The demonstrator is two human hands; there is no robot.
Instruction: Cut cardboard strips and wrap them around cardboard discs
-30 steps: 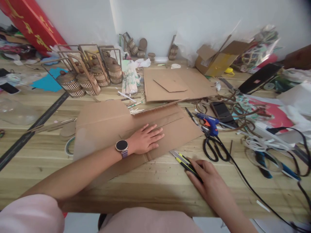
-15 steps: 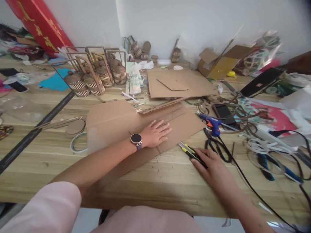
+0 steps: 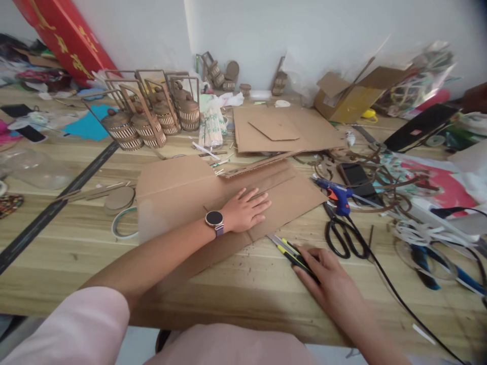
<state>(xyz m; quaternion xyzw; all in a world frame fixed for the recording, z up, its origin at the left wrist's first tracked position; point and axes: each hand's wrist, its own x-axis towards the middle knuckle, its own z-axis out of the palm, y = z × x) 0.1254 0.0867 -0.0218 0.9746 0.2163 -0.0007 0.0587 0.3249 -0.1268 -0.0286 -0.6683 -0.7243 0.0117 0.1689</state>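
Nearest, a utility knife (image 3: 289,252) is gripped in the right hand (image 3: 332,283), its fingers closed around the handle and its blade pointed toward the left hand (image 3: 245,210). The tip is held at the near edge of a cardboard sheet (image 3: 304,196); whether the two are touching cannot be told. The left fingers could be cut if the blade were to skid along the sheet, and a crooked edge could be caused if the cardboard were allowed to slip on the worktop (image 3: 228,296).

The sheet is pressed under the left hand, which is laid palm down with its fingers spread; nothing is grasped in it. Scissors (image 3: 334,215) and a glue gun (image 3: 342,198) are placed just beyond the sheet's right corner, where the sheet could be snagged if turned. Farther back, another cardboard sheet (image 3: 319,121) is laid, and lidded baskets (image 3: 189,115) are grouped to its left.
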